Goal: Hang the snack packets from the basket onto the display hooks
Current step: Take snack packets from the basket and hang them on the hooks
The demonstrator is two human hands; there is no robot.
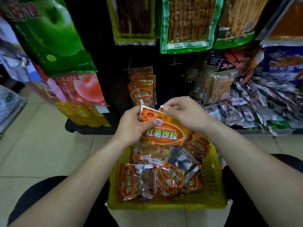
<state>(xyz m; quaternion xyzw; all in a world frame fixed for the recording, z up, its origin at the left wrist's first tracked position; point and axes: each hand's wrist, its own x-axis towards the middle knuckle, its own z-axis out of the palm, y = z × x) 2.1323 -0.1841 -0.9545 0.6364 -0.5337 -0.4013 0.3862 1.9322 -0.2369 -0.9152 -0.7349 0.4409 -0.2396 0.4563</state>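
Note:
An orange snack packet is held above the yellow basket. My left hand pinches its top left corner, thumb across the front. My right hand pinches the top right edge. Several more orange packets lie jumbled in the basket between my knees. Straight ahead, low on the dark display panel, several matching packets hang on one hook. Beside it to the right an empty hook sticks out.
Large green and skewer packs hang above. A green bag and pink bags hang at the left. Piled dark packets fill a shelf at the right. Beige tiled floor lies to the left.

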